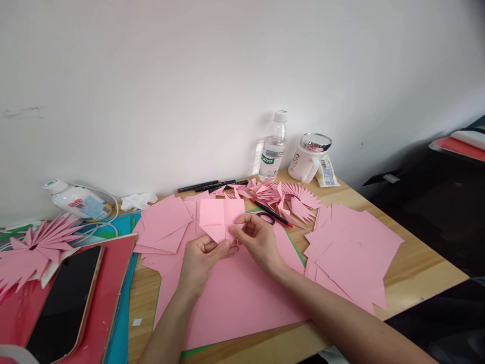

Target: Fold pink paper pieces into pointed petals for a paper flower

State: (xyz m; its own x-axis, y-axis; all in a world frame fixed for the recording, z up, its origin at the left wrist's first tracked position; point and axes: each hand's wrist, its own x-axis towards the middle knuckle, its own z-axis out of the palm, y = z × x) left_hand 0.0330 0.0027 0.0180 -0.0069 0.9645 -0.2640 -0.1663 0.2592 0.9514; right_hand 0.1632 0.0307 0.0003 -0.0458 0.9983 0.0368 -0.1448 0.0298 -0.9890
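Observation:
Between both hands a small pink paper square point(214, 212) is held up, with crossing creases and its lower left corner folded in. My left hand point(204, 260) pinches its bottom edge between thumb and fingers. On the lower right side, my right hand point(257, 237) grips the same paper, thumb in front. Beneath them lies a large pink sheet point(242, 298) with green showing at its edges. Loose pink squares point(166, 222) are piled left of the hands, and another pile of pink squares point(356, 253) spreads to the right.
Folded pink pieces point(291, 194) lie behind the hands, near scissors point(265, 218) and a pen point(273, 212). A water bottle point(273, 146) and white mug point(308, 159) stand by the wall. At left are a phone point(66, 303), a pink paper pinwheel point(36, 250) and a white bottle point(78, 201).

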